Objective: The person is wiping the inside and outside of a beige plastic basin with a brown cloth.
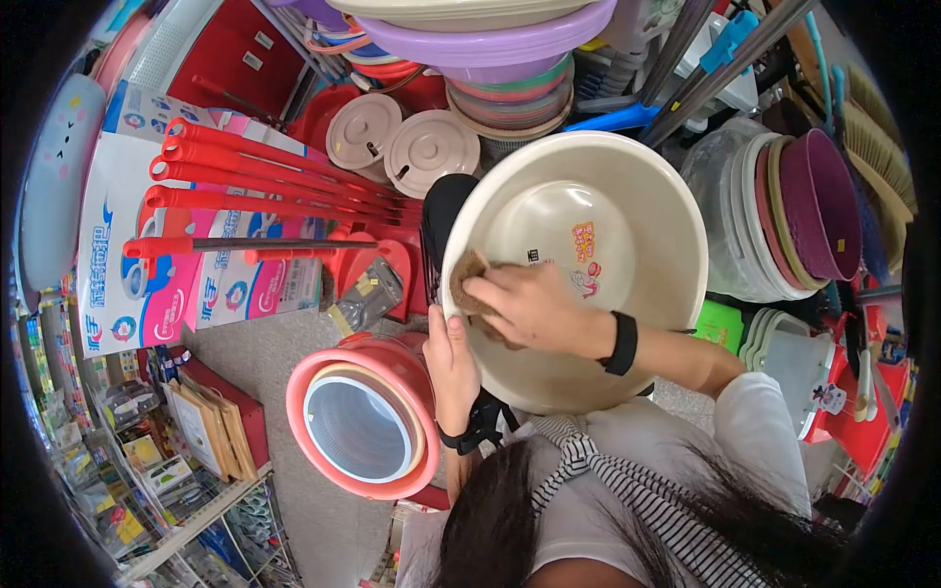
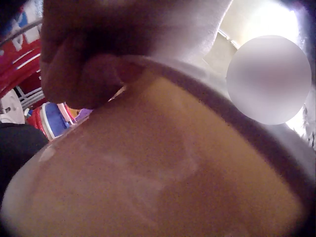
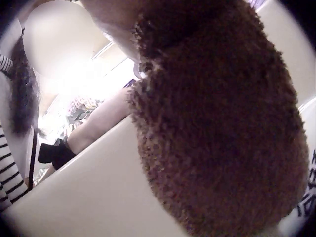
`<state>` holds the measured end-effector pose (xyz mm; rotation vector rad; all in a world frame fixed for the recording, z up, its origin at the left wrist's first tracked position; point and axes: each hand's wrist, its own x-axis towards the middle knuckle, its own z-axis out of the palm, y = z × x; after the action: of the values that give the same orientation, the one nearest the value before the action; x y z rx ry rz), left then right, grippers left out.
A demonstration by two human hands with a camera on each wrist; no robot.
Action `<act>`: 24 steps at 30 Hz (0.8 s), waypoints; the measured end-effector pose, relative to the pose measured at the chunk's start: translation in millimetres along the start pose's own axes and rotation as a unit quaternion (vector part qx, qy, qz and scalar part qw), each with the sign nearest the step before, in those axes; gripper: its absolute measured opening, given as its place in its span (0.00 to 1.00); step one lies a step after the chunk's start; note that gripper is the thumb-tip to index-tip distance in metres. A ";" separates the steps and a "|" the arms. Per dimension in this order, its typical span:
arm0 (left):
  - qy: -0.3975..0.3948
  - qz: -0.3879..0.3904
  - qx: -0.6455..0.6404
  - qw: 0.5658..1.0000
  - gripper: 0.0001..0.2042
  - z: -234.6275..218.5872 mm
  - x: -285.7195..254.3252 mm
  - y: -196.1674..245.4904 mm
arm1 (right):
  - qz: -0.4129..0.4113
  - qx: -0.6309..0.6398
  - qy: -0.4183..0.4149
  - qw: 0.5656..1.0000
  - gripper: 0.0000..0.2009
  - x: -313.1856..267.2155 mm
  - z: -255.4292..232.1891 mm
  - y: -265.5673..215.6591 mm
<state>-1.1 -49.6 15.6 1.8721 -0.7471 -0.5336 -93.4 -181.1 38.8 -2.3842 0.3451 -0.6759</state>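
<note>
A large cream plastic basin [image 1: 637,196] rests tilted against the person's lap, its inner floor carrying a red printed cartoon and dark characters. The left hand [image 1: 452,363] holds its left rim, fingertips right at the edge; in the left wrist view its fingers [image 2: 84,79] curl by the rim above the basin's shadowed wall [image 2: 148,163]. Inside the basin, the right hand [image 1: 534,306] grips a fuzzy brown cloth [image 1: 470,272] against the left inner wall. Close up in the right wrist view, the cloth [image 3: 222,128] hides most of the fingers.
Nested pink and white tubs [image 1: 312,387] stand on the floor at left. Red-handled poles [image 1: 274,176] jut out beside printed boxes [image 1: 132,294]. Stacked basins [image 1: 490,44] rise behind, with lidded pails [image 1: 431,152] nearby. More buckets [image 1: 809,206] crowd the right side.
</note>
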 end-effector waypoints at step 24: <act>-0.013 -0.045 -0.082 0.995 0.19 3.2 -0.5 -6.7 | 0.091 -0.092 0.161 0.978 0.18 34.0 -25.3 35.6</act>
<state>-1.9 -49.3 8.1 1.7542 -0.6178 -0.6582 -81.5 -234.7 46.0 -2.3728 0.7837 -0.9820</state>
